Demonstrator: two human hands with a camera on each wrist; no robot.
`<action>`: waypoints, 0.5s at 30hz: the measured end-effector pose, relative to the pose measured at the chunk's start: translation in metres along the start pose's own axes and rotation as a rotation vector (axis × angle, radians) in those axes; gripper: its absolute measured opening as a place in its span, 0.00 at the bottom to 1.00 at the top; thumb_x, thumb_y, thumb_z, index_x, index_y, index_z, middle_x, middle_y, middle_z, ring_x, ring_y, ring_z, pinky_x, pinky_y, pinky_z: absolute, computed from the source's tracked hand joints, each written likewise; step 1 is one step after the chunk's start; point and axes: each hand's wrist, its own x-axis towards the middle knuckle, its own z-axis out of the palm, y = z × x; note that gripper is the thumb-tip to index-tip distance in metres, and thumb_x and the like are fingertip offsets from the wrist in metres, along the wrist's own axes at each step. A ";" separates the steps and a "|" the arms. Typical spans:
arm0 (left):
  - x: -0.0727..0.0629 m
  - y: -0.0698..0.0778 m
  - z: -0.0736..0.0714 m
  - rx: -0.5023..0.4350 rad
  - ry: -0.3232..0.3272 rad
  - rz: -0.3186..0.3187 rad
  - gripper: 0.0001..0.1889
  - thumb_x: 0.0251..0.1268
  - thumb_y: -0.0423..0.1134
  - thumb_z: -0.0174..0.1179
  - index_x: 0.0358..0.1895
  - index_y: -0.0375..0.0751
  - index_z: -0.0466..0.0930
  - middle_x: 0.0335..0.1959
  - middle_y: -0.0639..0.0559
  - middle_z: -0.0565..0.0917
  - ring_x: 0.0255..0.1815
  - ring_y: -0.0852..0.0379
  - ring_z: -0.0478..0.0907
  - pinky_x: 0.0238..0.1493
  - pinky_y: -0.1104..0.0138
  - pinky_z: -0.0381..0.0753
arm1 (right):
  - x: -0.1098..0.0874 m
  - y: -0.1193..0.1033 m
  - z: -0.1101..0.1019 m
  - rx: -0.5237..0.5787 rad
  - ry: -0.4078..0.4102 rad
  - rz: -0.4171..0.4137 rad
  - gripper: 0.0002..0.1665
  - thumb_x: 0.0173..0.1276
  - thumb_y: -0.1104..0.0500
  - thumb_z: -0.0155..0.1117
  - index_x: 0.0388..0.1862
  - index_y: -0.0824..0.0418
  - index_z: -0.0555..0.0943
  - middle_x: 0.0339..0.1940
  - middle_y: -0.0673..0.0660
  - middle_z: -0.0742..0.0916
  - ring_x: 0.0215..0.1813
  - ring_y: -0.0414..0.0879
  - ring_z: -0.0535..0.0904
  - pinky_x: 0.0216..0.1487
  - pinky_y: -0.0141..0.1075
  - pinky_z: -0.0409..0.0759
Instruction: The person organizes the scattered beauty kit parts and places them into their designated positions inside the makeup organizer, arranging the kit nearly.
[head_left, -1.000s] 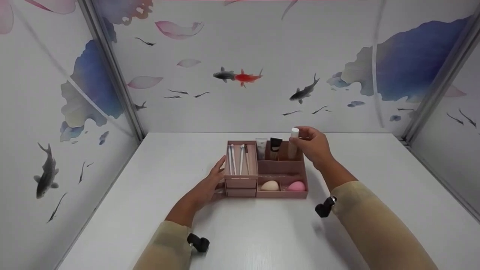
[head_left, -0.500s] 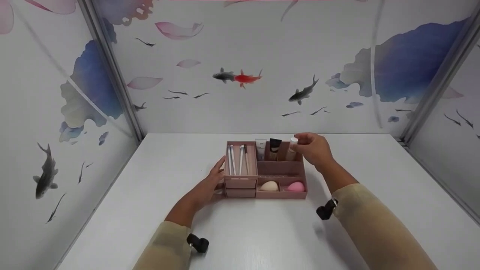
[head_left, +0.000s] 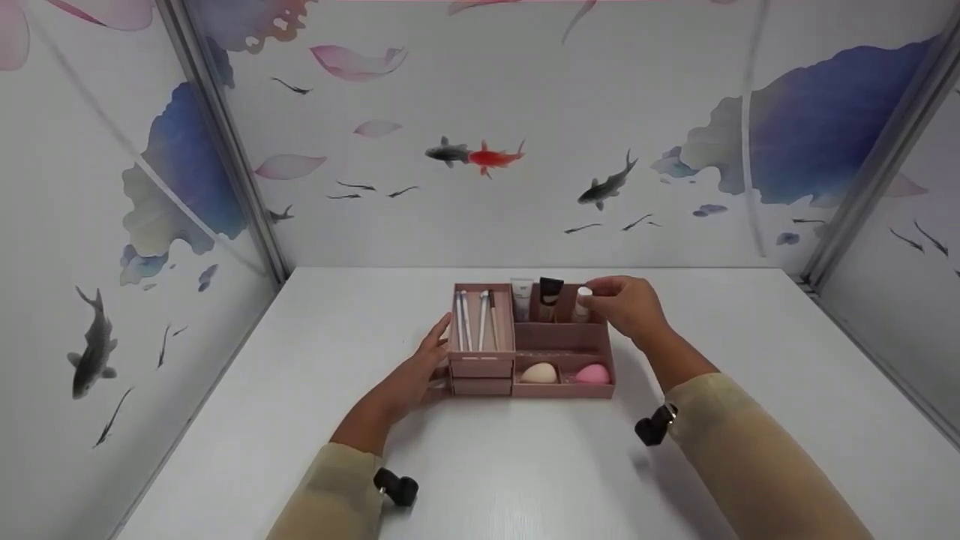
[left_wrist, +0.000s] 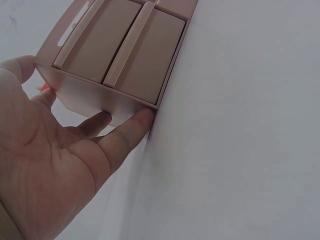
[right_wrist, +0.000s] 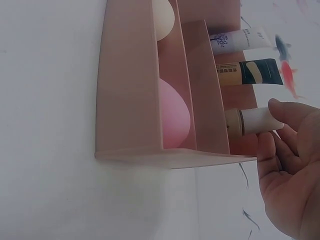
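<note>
A pink cosmetics organizer (head_left: 559, 391) stands on the white table. My right hand (head_left: 632, 307) pinches the white cap of a foundation bottle (right_wrist: 257, 120) between thumb and fingers. The bottle's beige body is partly hidden behind the wall of the organizer's back right compartment. Beside it stand a white tube (right_wrist: 240, 41) and a black-capped tube (right_wrist: 250, 72). My left hand (left_wrist: 65, 145) lies against the organizer's left side wall with extended fingers; its thumb is at the upper front edge by the two drawers (left_wrist: 145, 55).
Several thin brushes (head_left: 481, 319) lie in the organizer's top left tray. A cream makeup sponge (head_left: 539, 373) and a pink makeup sponge (head_left: 593, 373) sit in the front compartments. Behind the table (head_left: 495, 465) rises a wall (head_left: 480, 217) printed with fish.
My right hand has lowered the foundation bottle into the back right compartment, so less of it shows above the wall. The left hand stays at the organizer's side.
</note>
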 end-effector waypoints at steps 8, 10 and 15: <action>-0.001 0.001 0.001 0.041 0.015 0.007 0.31 0.84 0.69 0.38 0.82 0.92 0.38 0.91 0.50 0.45 0.88 0.26 0.52 0.84 0.33 0.56 | -0.001 0.002 0.001 0.039 -0.014 0.016 0.24 0.71 0.47 0.77 0.62 0.56 0.88 0.62 0.60 0.89 0.67 0.56 0.83 0.68 0.51 0.82; -0.001 0.001 0.001 0.028 0.018 -0.002 0.31 0.84 0.69 0.38 0.82 0.93 0.39 0.91 0.51 0.45 0.88 0.27 0.52 0.84 0.34 0.56 | -0.001 0.003 0.001 0.053 -0.015 0.013 0.26 0.70 0.46 0.77 0.63 0.55 0.87 0.63 0.60 0.89 0.68 0.56 0.82 0.70 0.52 0.81; 0.000 0.002 0.001 0.036 0.024 -0.016 0.31 0.84 0.68 0.38 0.83 0.92 0.38 0.91 0.49 0.46 0.87 0.27 0.54 0.84 0.35 0.58 | -0.003 0.008 -0.001 0.133 0.004 0.016 0.28 0.71 0.45 0.76 0.64 0.56 0.86 0.63 0.60 0.88 0.69 0.55 0.81 0.74 0.53 0.78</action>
